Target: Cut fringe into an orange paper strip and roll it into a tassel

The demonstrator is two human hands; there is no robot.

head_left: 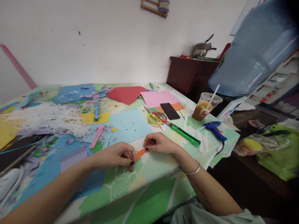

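Between my two hands, just above the near part of the table, is a small orange paper strip [140,154]. My left hand [118,154] pinches its left end, fingers closed. At the other end my right hand [159,143] is closed too, thumb and fingertips on the strip. A thin white string [135,137] runs down toward the strip between the hands; where it ends is hidden by my fingers. Beyond them lies a light blue paper sheet [128,124] with small scraps on it.
Yellow-and-red scissors [156,117], a green box cutter [185,135], a black phone [170,111], a blue glue gun [215,130] and a drink cup [205,107] lie or stand to the right. At left are tangled white string [51,119], a blue sheet [58,155] and paper scraps.
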